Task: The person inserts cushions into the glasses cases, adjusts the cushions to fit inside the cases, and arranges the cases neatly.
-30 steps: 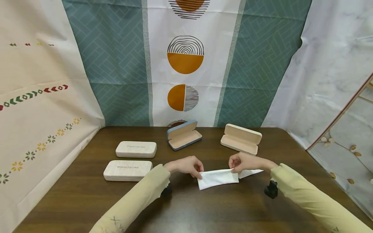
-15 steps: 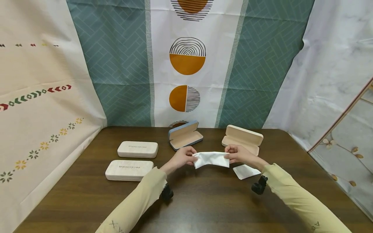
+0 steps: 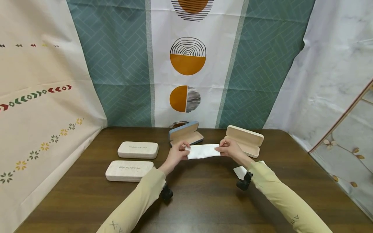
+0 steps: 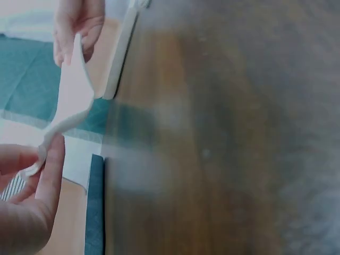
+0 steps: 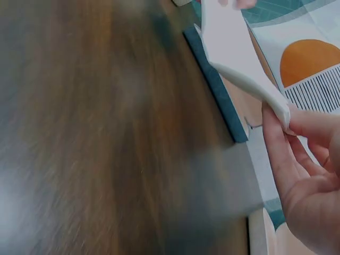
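Stretched between both hands is a folded white cloth (image 3: pixel 203 151), raised off the table near the blue glasses case. My left hand (image 3: pixel 177 152) pinches its left end between thumb and fingers. The right hand (image 3: pixel 229 149) pinches the opposite end the same way. In the left wrist view the cloth (image 4: pixel 74 93) sags and twists a little between the two hands. Behind it the open blue glasses case (image 3: pixel 190 134) shows a beige lining, partly covered by the left hand and cloth. An open cream glasses case (image 3: pixel 244 136) stands just behind the right hand.
Two closed white glasses cases, a rear one (image 3: pixel 138 149) and a front one (image 3: pixel 129 170), lie on the left of the brown table (image 3: pixel 204 200). A second white cloth (image 3: pixel 240 172) lies at the right, partly hidden by the right forearm. Patterned curtains hang behind the table.
Both hands have lifted the folded white cloth off the table and carried it back and to the left, toward the blue case. The second cloth stays on the table.
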`<state>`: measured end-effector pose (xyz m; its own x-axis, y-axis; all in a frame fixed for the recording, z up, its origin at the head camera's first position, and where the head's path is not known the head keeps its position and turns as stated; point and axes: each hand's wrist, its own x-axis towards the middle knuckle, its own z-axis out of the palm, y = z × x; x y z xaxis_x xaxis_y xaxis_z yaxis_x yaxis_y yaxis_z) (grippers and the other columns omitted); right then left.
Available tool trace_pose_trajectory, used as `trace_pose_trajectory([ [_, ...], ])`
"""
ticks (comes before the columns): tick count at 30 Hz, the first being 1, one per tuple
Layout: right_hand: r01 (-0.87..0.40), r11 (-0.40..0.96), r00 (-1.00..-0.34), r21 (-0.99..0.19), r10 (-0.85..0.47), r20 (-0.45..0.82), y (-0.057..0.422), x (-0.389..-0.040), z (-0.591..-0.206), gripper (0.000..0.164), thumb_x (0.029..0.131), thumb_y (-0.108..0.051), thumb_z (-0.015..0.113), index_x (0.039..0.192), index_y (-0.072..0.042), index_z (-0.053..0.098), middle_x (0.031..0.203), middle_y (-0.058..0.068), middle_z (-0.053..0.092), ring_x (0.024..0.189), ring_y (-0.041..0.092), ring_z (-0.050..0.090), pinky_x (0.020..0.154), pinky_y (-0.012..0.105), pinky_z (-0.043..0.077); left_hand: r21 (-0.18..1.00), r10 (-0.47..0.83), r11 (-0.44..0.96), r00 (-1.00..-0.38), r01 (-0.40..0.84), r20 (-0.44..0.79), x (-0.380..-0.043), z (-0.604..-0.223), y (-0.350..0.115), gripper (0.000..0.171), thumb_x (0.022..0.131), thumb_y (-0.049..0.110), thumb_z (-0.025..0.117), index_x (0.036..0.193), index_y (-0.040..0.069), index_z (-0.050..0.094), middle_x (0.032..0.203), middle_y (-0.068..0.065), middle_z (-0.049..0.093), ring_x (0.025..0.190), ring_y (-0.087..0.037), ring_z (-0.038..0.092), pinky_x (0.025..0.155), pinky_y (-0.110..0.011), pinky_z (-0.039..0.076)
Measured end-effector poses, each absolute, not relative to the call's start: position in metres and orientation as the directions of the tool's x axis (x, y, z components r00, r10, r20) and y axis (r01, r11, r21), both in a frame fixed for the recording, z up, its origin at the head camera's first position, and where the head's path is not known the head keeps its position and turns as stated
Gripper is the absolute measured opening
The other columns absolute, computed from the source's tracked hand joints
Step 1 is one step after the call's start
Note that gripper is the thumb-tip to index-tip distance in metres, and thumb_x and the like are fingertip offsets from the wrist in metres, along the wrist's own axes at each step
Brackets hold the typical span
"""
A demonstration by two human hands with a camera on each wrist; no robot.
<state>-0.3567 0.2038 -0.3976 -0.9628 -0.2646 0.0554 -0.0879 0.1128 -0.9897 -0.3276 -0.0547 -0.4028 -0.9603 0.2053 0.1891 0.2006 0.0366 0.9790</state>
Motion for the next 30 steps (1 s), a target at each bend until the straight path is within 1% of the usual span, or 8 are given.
trace_pose_trajectory([
  [4, -0.115, 0.145, -0.975, -0.983, -0.205, 0.084, 0.192, -0.365, -0.395, 0.019, 0.08, 0.0, 0.067, 0.093, 0.01, 0.059, 0.082, 0.008, 0.06, 0.067, 0.013, 0.056, 0.061, 0.026, 0.049, 0.981, 0.099, 0.098, -0.982, 0.17, 0.161, -0.334, -0.404, -0.06, 0.007, 0.081, -0.006, 0.06, 0.085, -0.008, 0.065, 0.082, -0.013, 0.061, 0.067, -0.018, 0.057, 0.063, -0.032, 0.051],
  [8, -0.132, 0.193, -0.983, -0.972, -0.151, 0.104, 0.179, -0.375, -0.39, 0.026, 0.081, -0.004, 0.067, 0.102, 0.01, 0.062, 0.089, 0.01, 0.064, 0.07, 0.012, 0.057, 0.066, 0.029, 0.049, 0.986, 0.004, 0.106, -0.991, 0.132, 0.132, -0.34, -0.404, -0.066, 0.011, 0.08, -0.006, 0.063, 0.09, -0.008, 0.067, 0.086, -0.012, 0.06, 0.069, -0.019, 0.057, 0.066, -0.033, 0.051],
  [12, -0.136, 0.185, -0.985, -0.973, -0.129, 0.113, 0.167, -0.388, -0.386, 0.029, 0.081, -0.001, 0.066, 0.107, 0.01, 0.06, 0.099, 0.016, 0.062, 0.074, 0.013, 0.058, 0.071, 0.034, 0.049, 0.989, -0.057, 0.1, -0.992, 0.11, 0.116, -0.347, -0.404, -0.068, 0.016, 0.078, -0.007, 0.065, 0.094, -0.007, 0.066, 0.091, -0.013, 0.058, 0.073, -0.02, 0.055, 0.069, -0.032, 0.05],
  [15, -0.146, 0.199, -0.985, -0.969, -0.118, 0.124, 0.158, -0.399, -0.385, 0.029, 0.079, 0.004, 0.066, 0.107, 0.01, 0.06, 0.099, 0.019, 0.062, 0.073, 0.013, 0.059, 0.071, 0.034, 0.049, 0.987, -0.104, 0.113, -0.987, 0.114, 0.126, -0.353, -0.403, -0.07, 0.018, 0.077, -0.007, 0.066, 0.095, -0.006, 0.067, 0.092, -0.013, 0.06, 0.075, -0.021, 0.055, 0.069, -0.032, 0.049],
  [18, -0.181, 0.273, -0.982, -0.945, -0.096, 0.161, 0.151, -0.41, -0.384, 0.026, 0.079, 0.004, 0.067, 0.104, 0.009, 0.062, 0.096, 0.017, 0.063, 0.073, 0.014, 0.059, 0.071, 0.037, 0.049, 0.986, -0.142, 0.121, -0.981, 0.118, 0.134, -0.358, -0.402, -0.071, 0.018, 0.077, -0.005, 0.067, 0.096, -0.005, 0.067, 0.092, -0.012, 0.062, 0.075, -0.022, 0.056, 0.07, -0.036, 0.049],
  [22, -0.213, 0.346, -0.977, -0.914, -0.067, 0.202, 0.145, -0.422, -0.384, 0.02, 0.08, 0.0, 0.067, 0.099, 0.007, 0.065, 0.093, 0.016, 0.063, 0.079, 0.022, 0.058, 0.075, 0.042, 0.047, 0.985, -0.167, 0.13, -0.977, 0.113, 0.134, -0.364, -0.405, -0.072, 0.019, 0.077, -0.005, 0.066, 0.096, -0.004, 0.067, 0.086, -0.012, 0.061, 0.07, -0.021, 0.056, 0.071, -0.04, 0.048],
  [25, -0.221, 0.373, -0.975, -0.901, -0.067, 0.212, 0.142, -0.427, -0.385, 0.019, 0.082, -0.002, 0.066, 0.098, 0.007, 0.065, 0.095, 0.018, 0.062, 0.082, 0.028, 0.058, 0.076, 0.043, 0.046, 0.981, -0.181, 0.161, -0.974, 0.109, 0.138, -0.367, -0.408, -0.072, 0.018, 0.076, -0.006, 0.066, 0.094, -0.003, 0.068, 0.078, -0.01, 0.059, 0.064, -0.021, 0.055, 0.066, -0.038, 0.048],
  [30, -0.214, 0.386, -0.977, -0.897, -0.073, 0.201, 0.138, -0.436, -0.39, 0.018, 0.082, -0.002, 0.065, 0.099, 0.006, 0.067, 0.1, 0.019, 0.062, 0.088, 0.029, 0.057, 0.078, 0.042, 0.046, 0.97, -0.207, 0.222, -0.967, 0.103, 0.151, -0.37, -0.409, -0.072, 0.019, 0.076, -0.007, 0.066, 0.093, -0.001, 0.069, 0.074, -0.008, 0.059, 0.065, -0.026, 0.056, 0.058, -0.03, 0.045],
])
